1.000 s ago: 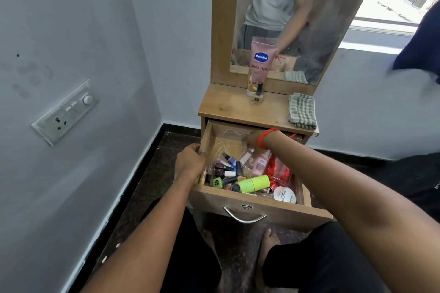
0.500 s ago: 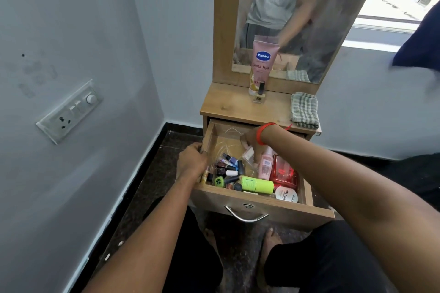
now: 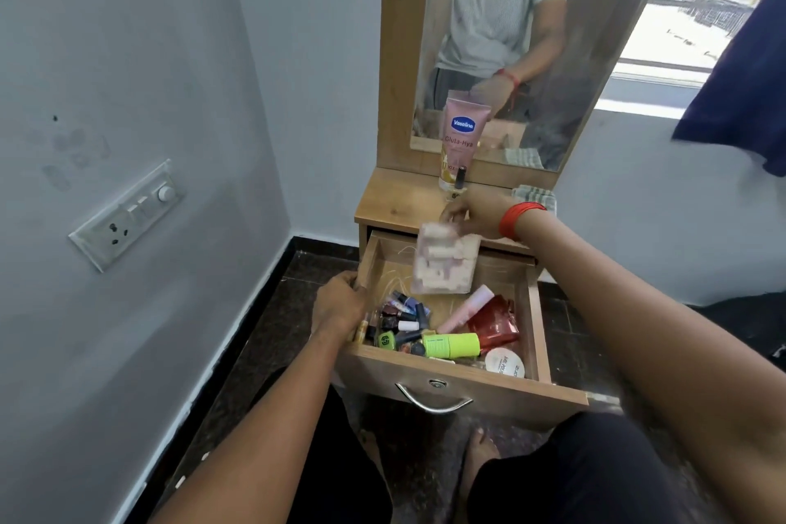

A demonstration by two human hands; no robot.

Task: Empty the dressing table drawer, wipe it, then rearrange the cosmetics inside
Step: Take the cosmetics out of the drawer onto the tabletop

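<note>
A: Entry one, drawer (image 3: 446, 385) as landmark. Left of it?

B: Left hand (image 3: 340, 304), fingers curled over the drawer's left wall, gripping the wood. Same place as a second ago; it steadies the drawer.

A: Inside, from the left wall?

B: Cluster of nail polish bottles (image 3: 402, 317) against the left wall. Right of them, a lime-green tube (image 3: 453, 345) lying along the front wall. Behind that, a pale pink bottle (image 3: 465, 308), tilted. Then a red foil pouch (image 3: 493, 323) near the right wall, and a white round jar (image 3: 504, 362) in the front right corner.

A: What changed?

B: Clear plastic packet (image 3: 444, 264) of pale sticks. Half a second ago it lay at the back of the drawer under the right hand; now it hangs above the drawer's rear half, blurred by motion.

A: Held how?

B: Right hand (image 3: 476, 213), closed, pinching the packet's top edge, just over the tabletop lip behind the drawer.

A: On that tabletop?

B: Vaseline tube (image 3: 461, 136) upright, a small nail polish bottle (image 3: 459, 181) before it, a checked cloth (image 3: 536, 196) at the right, partly behind the wrist.

A: Meaning for the task?

B: Emptying has only begun: one item lifted, most cosmetics remain inside. Wiping cannot start yet.
</note>
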